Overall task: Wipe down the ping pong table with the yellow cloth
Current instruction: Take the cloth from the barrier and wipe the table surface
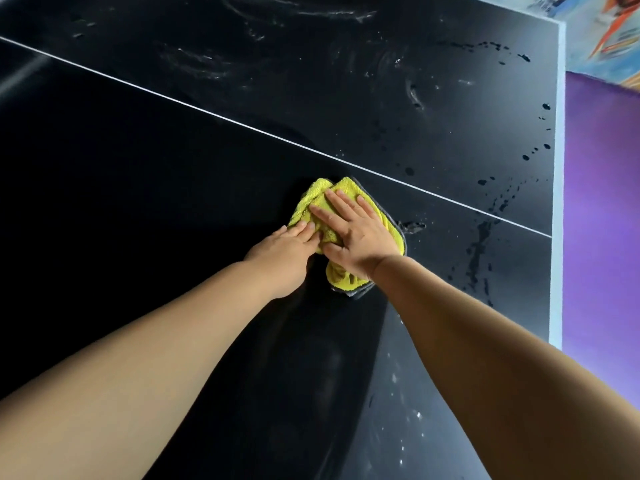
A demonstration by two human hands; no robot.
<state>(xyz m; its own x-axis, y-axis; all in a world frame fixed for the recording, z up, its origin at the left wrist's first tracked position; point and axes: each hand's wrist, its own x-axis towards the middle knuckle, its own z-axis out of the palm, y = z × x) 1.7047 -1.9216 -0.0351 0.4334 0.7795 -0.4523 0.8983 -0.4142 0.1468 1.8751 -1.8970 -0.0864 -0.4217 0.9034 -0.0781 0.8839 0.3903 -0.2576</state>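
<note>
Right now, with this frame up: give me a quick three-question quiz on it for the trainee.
1. True or false: only the right hand presses the yellow cloth.
2. Where do most dark droplets sit on the table? A) left of the cloth B) right of the cloth C) on the cloth
3. Fill in: the cloth lies just on the near side of the white ___.
Key: 1 false, the left hand presses it too; 2 B; 3 line.

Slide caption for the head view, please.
Left hand and right hand press the yellow cloth onto the ping pong table near its white line.
</note>
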